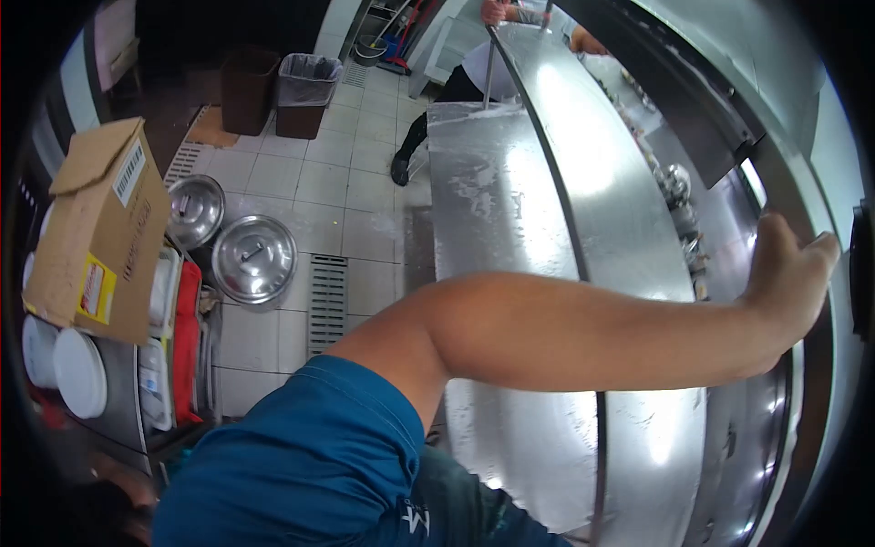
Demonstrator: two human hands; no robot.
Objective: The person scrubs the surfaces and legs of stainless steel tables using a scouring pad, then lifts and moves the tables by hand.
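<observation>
My left arm, in a blue short sleeve, stretches across the view to the right. At its end my left hand (pixel 791 287) is against the metal frame (pixel 802 196) of the steel unit. Its fingers look bent toward the frame, and most of them are hidden, so anything inside them does not show. Below the forearm and beyond it runs a long steel counter (pixel 506 210) with wet, foamy streaks. A raised steel shelf (pixel 583 137) lies along its right side. My right hand is out of view.
Another person's hand (pixel 494 11) is at the shelf's far end. On the tiled floor are two lidded steel pots (pixel 255 260), a drain grate (pixel 328 301) and a lined bin (pixel 305 87). A cardboard box (pixel 105 228) stands at left, above white tubs (pixel 80 374) and red trays (pixel 187 337).
</observation>
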